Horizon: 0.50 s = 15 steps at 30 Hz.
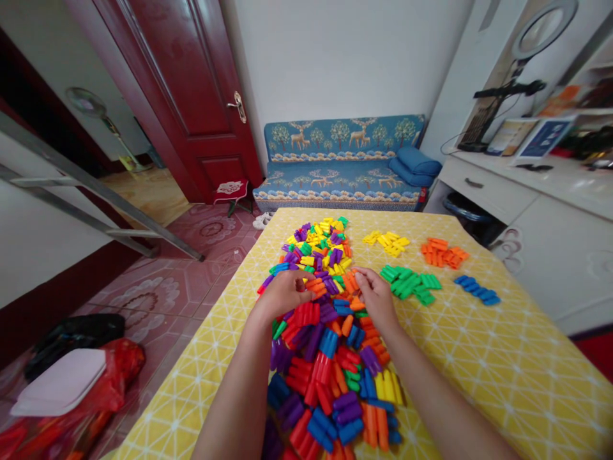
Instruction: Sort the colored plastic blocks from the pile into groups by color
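Your left grip, the left hand, looks pinched, thumb and finger, on an orange block. Your right grip, the right hand, has its fingertips on the left-hand side of its reach, seemingly clamped on a second orange block. Palm sides hidden, so can't tell how firm either hold is.

Both blocks sit over the middle of a mixed pile running near to far on the worktop. Blocks look like short tubes joined side by side, probably moulded plastic: light, stiff, hard to break, a bit slick from the shine. Best hold: thumb and finger across the outer tubes, or on the two ends; grooves between tubes should give you some bite. Light pressure ought to do. Pile's loose and overlapping, so neighbours may shift or snag if you dig.

Right of the pile, single-colour groups: yellow blocks far, green blocks nearer, orange group far right, blue blocks nearer on the right. Beyond the worktop's far edge: blue patterned sofa.
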### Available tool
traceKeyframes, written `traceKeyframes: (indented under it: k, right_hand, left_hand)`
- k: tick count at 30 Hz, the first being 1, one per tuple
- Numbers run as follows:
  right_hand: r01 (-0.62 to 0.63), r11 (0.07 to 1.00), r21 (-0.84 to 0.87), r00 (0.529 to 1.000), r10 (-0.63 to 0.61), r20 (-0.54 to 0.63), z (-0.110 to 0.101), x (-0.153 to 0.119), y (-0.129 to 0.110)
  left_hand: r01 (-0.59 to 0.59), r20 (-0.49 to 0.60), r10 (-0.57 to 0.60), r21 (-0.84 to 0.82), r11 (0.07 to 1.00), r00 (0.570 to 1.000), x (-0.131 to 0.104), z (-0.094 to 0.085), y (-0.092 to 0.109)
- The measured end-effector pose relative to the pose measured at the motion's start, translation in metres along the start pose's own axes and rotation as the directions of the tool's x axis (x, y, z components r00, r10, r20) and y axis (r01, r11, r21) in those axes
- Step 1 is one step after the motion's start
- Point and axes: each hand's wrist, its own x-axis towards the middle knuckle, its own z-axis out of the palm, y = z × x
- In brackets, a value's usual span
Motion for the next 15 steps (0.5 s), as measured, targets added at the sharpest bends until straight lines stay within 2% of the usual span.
traceKeyframes:
  k: [2, 4, 9, 15]
  right_hand:
    - [-0.104, 0.991, 0.083, 0.993, 0.100, 0.057, 0.000, -0.011, -0.003]
    - [-0.153, 0.976, 0.157, 0.984, 0.135, 0.119, 0.004, -0.022, -0.005]
    - [-0.139, 0.968, 0.208, 0.971, 0.092, 0.220, 0.017, -0.038, -0.007]
    - [-0.103, 0.974, 0.201, 0.946, 0.033, 0.324, 0.015, -0.043, -0.011]
  left_hand:
    - [-0.004, 0.004, 0.004, -0.158, 0.987, 1.000, 0.001, 0.001, 0.002]
    - [-0.008, 0.001, 0.008, -0.293, 0.956, 1.000, 0.003, 0.005, 0.006]
    - [0.049, -0.078, -0.117, -0.590, 0.806, 0.990, 0.008, 0.013, 0.016]
    - [0.083, -0.073, -0.201, -0.734, 0.674, 0.977, 0.008, 0.016, 0.023]
